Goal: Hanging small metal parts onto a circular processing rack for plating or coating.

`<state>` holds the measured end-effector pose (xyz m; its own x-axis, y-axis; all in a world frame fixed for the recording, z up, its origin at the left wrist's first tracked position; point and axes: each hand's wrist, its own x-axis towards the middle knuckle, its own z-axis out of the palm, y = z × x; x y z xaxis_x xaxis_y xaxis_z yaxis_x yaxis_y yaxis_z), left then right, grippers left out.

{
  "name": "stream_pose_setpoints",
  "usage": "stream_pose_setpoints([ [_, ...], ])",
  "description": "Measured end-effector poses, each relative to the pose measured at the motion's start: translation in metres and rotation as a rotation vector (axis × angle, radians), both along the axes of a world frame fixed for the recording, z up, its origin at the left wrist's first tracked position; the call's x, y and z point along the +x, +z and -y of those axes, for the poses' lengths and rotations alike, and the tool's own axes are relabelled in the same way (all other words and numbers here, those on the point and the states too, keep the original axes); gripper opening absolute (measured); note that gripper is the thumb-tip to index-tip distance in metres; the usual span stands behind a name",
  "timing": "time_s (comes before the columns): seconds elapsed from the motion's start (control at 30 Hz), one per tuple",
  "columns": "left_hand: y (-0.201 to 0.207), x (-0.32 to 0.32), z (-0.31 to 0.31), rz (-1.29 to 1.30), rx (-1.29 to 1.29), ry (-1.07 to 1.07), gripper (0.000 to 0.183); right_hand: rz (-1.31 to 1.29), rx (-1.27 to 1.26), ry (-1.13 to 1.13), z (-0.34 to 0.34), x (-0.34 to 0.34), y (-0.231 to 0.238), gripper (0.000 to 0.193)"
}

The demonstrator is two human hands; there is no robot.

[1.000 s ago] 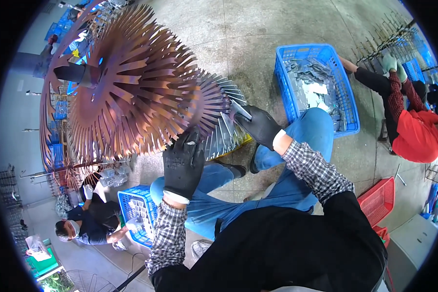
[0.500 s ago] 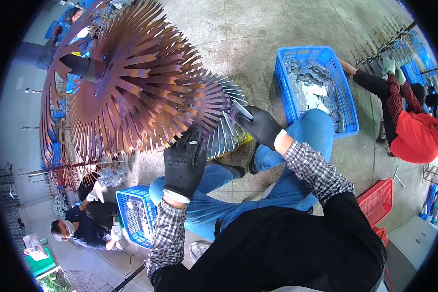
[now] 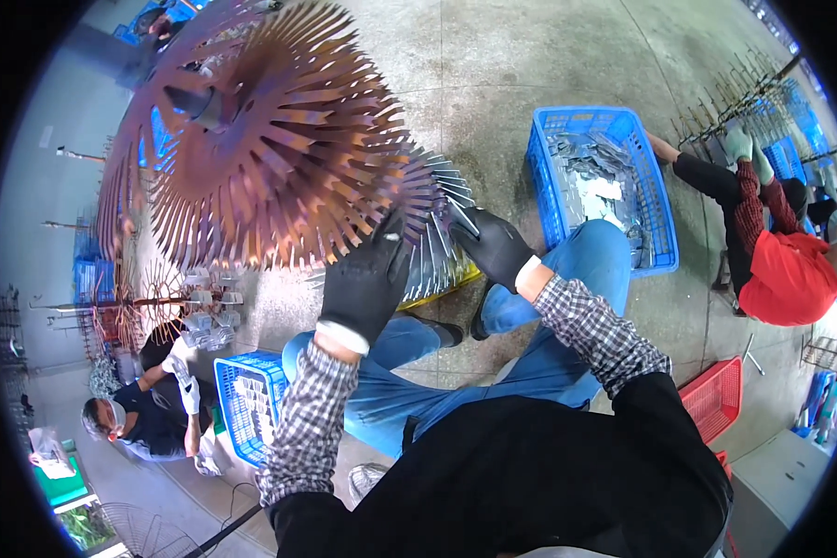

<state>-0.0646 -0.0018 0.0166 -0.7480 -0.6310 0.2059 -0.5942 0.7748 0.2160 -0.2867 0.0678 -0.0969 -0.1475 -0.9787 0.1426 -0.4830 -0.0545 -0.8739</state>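
A large copper-brown rack of stacked discs with slotted, forked prongs (image 3: 279, 177) fills the upper left. My left hand (image 3: 367, 284), in a black glove, is closed at the rack's lower right rim, its fingertips partly hidden among the prongs. My right hand (image 3: 498, 249), gloved alike, pinches a thin grey metal plate (image 3: 465, 221) against the rack's right side. Several similar flat plates (image 3: 437, 270) stand fanned out in the lower disc between my hands.
A blue basket (image 3: 604, 112) of loose metal plates stands beyond my right knee, and another blue basket (image 3: 251, 367) is at the left. Something yellow (image 3: 456, 286) lies beneath the rack. A red basket (image 3: 716, 400) sits at right. Co-workers sit left (image 3: 149, 418) and right (image 3: 786, 270).
The plate in my right hand has gone deeper among the prongs, less of it showing. My left hand has shifted slightly right. The left co-worker's hands have risen.
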Motion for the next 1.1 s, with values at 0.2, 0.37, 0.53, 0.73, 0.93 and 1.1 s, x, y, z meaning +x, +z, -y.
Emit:
stream_pose_setpoints([
  [0.2,-0.033,-0.005,0.026,0.094,-0.102,-0.076,0.048,-0.111,-0.048,-0.036,0.004,0.005,-0.002,0.031],
  [0.37,-0.030,-0.013,0.030,0.126,-0.199,-0.134,0.048,-0.181,-0.057,-0.036,0.005,0.005,-0.005,0.033],
  [0.53,-0.023,-0.019,0.029,0.151,-0.121,-0.137,0.048,-0.242,-0.071,-0.031,0.004,0.007,0.003,0.035],
  [0.73,-0.035,-0.019,0.032,0.109,0.179,-0.106,0.049,-0.316,-0.107,-0.052,0.001,0.009,0.004,0.034],
  [0.93,-0.045,-0.023,0.038,0.162,0.108,-0.143,0.049,-0.314,-0.069,-0.036,0.001,0.008,0.005,0.044],
  [1.1,-0.048,-0.025,0.039,0.201,0.025,-0.087,0.047,-0.319,-0.101,-0.042,0.001,0.013,0.013,0.035],
])
